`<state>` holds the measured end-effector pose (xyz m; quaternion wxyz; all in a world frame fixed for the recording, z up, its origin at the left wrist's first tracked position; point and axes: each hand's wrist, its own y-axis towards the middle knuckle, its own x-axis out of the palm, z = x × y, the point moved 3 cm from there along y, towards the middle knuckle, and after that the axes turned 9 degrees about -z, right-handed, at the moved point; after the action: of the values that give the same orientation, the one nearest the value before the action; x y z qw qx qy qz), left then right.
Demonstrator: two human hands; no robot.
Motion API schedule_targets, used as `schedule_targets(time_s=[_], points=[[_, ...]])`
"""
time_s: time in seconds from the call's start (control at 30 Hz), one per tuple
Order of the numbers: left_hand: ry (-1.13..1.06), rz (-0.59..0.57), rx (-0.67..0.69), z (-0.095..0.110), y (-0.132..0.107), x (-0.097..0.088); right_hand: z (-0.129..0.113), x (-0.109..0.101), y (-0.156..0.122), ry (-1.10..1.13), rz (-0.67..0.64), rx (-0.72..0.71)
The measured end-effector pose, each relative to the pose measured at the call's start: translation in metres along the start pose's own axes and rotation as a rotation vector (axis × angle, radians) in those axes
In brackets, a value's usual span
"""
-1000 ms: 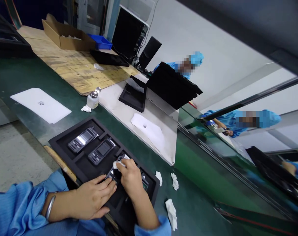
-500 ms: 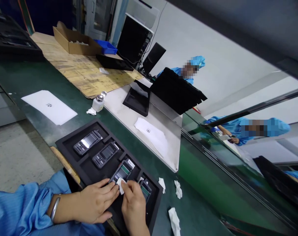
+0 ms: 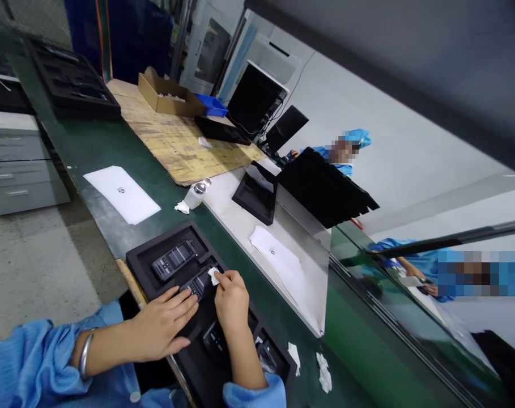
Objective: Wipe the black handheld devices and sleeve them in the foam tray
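My right hand (image 3: 233,299) pinches a folded white tissue (image 3: 213,276) against the upper end of a black handheld phone (image 3: 200,285) with a keypad. On that phone's lower end rest the outstretched fingertips of my left hand (image 3: 166,323). Both hands are over a black foam tray (image 3: 140,266), whose compartments each hold one such phone. Another keypad phone (image 3: 174,260) lies untouched in the compartment at the far left. Under my right forearm a third phone (image 3: 215,338) is partly hidden, and one more phone (image 3: 266,357) shows at the tray's right end.
Crumpled tissues (image 3: 324,372) lie right of the tray on the green table (image 3: 149,164). A white pump bottle (image 3: 195,195) and a white sheet (image 3: 122,192) are beyond it. Another foam tray (image 3: 255,195) sits on the white board (image 3: 310,306). Two co-workers in blue are further off.
My right hand with the tissue has moved from the third phone to the second one on its left. My left hand's fingers have shifted onto that phone too. The camera view has turned.
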<state>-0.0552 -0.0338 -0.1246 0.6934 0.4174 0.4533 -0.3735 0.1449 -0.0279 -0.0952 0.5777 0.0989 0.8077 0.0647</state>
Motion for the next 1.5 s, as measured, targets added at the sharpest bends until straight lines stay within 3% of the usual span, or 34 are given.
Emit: schedule_targets(time_s=[0.1,0.2,0.47,0.6,0.73,0.87,0.93,1.1,1.27,1.4,1.5], points=[[0.009,-0.017,0.017,-0.002,0.001,0.003,-0.006,0.015,0.024,-0.029,-0.048,-0.027],[-0.004,-0.003,0.029,-0.001,0.001,0.004,-0.012,0.016,0.030,-0.031,-0.087,-0.047],[-0.039,0.100,0.016,-0.004,0.002,0.006,-0.037,0.007,-0.013,0.142,-0.243,-0.238],[-0.048,0.116,0.015,-0.004,0.003,0.007,-0.030,-0.001,-0.033,0.132,-0.183,-0.313],[-0.041,0.139,0.035,-0.003,0.003,0.008,-0.027,0.004,-0.017,0.023,-0.108,-0.345],[-0.025,0.132,0.028,-0.004,0.003,0.009,-0.022,0.011,0.021,-0.104,-0.109,-0.298],[-0.031,0.119,0.018,-0.004,0.002,0.010,-0.012,0.010,0.028,-0.111,-0.078,-0.264],[-0.044,0.112,0.030,-0.003,0.002,0.011,0.002,0.005,-0.008,-0.014,0.025,-0.135],[-0.059,0.137,0.034,-0.003,0.005,0.013,-0.027,0.009,-0.045,0.107,-0.050,-0.067],[-0.098,0.246,0.086,-0.006,0.002,0.004,-0.032,0.001,-0.042,0.311,-0.115,-0.031],[-0.159,0.334,0.113,-0.018,-0.009,-0.011,-0.025,-0.010,-0.020,0.439,-0.051,-0.025]])
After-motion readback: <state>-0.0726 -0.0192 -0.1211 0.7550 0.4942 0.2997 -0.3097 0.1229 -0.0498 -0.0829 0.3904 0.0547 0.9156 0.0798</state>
